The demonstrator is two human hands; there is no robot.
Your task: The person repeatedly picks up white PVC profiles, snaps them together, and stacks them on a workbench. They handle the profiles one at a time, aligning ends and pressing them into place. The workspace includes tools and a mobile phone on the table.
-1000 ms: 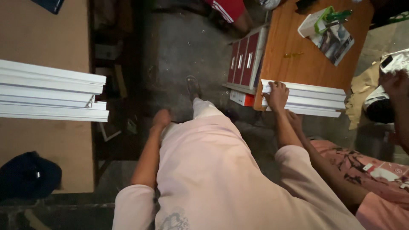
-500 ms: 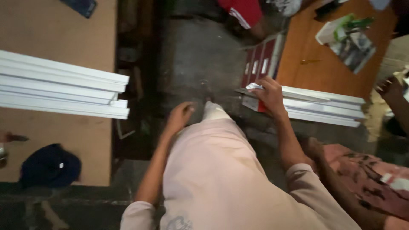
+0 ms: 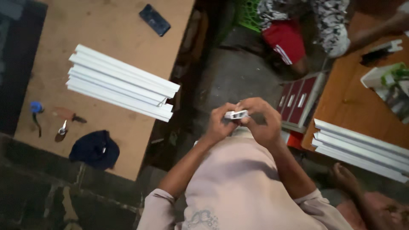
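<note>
On the left counter lie a dark cap and a stack of white strips. In the middle, the left hand and right hand meet, fingers clamped on a small white piece held before the chest. More white strips rest on the right counter.

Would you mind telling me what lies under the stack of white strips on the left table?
The white strips rest on the bare brown table; whatever lies directly beneath them is covered.
</note>
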